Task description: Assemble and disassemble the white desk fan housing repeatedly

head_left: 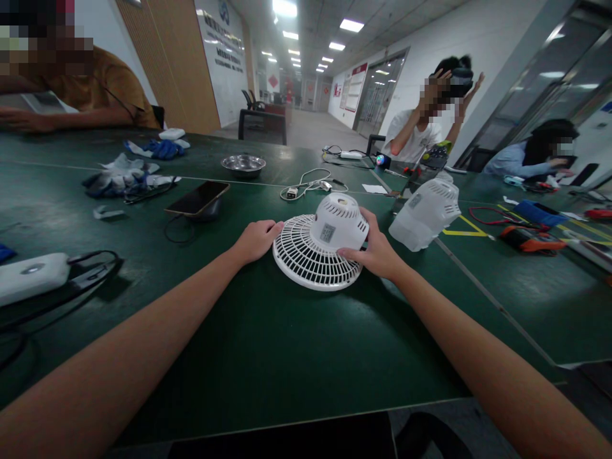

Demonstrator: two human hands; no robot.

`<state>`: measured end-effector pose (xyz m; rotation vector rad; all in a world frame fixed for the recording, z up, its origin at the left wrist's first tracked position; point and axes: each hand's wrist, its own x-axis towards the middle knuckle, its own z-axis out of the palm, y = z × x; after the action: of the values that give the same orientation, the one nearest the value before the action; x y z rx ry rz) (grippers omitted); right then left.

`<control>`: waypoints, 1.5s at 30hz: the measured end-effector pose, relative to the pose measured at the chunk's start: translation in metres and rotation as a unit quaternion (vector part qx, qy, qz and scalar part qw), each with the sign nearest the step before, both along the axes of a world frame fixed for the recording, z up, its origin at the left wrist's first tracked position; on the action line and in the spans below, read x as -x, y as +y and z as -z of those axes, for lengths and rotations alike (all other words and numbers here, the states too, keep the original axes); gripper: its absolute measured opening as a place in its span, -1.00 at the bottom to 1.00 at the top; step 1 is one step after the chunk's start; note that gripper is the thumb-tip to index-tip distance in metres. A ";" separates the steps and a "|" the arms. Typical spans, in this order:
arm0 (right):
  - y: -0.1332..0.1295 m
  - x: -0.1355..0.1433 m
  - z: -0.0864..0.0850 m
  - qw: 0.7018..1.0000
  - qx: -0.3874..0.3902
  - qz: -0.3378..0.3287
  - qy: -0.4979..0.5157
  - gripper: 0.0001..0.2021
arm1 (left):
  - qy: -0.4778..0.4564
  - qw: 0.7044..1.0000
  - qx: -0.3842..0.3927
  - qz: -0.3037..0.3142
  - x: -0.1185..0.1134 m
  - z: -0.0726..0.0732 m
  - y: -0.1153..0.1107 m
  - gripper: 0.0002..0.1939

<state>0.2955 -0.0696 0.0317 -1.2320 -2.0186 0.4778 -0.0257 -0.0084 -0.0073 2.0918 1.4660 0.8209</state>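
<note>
Right hand [375, 252] on, and it's a clamp: thumb on the near side of the motor housing [342, 226], fingers wrapped around the far side. Over to the left hand [258, 241], curled at the rim of the grille [310, 258], thumb tip against the edge; whether the fingers close beneath it, I cannot tell. So the white fan head [329, 245] sits between the two, at three o'clock from the left hand, about nine to ten from the right. It lies grille down, housing up, and that looks sensible: the broad ring makes a steady foot on the green surface [287, 357], while the rounded housing fills a palm nicely. One hand on the bulk, one at the edge, probably to stop it tipping or turning.

Outward we go! A white vented piece [423, 217] leans at two o'clock from the right hand, just beside it. Twelve o'clock beyond the fan, a loose white cable [310, 185]; at ten, a metal bowl [243, 166]. The phone [203, 197] rests at ten from the left hand.
</note>
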 end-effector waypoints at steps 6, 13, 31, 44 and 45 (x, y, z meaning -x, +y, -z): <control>0.000 0.001 -0.001 1.000 0.004 -0.002 0.003 0.06 | -0.001 1.000 0.009 -0.003 -0.001 -0.002 -0.003 -0.50; -0.001 0.001 -0.001 1.000 0.004 -0.006 0.001 0.04 | -0.007 1.000 0.007 -0.002 -0.002 -0.003 -0.003 -0.51; -0.005 0.005 -0.002 0.992 -0.004 0.011 0.128 0.18 | -0.165 0.986 -0.002 0.020 -0.003 -0.005 -0.007 -0.45; -0.017 0.036 0.003 0.848 0.294 -0.059 0.437 -0.53 | -0.380 0.914 0.088 0.111 -0.017 0.001 -0.009 -0.40; -0.016 0.034 0.003 0.836 0.316 -0.065 0.443 -0.58 | -0.401 0.903 0.106 0.110 -0.021 0.000 -0.012 -0.44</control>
<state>0.2614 -0.0855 0.0282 -0.9240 -1.1406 1.5516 -0.0050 -0.0204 -0.0068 1.4338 0.8046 1.1741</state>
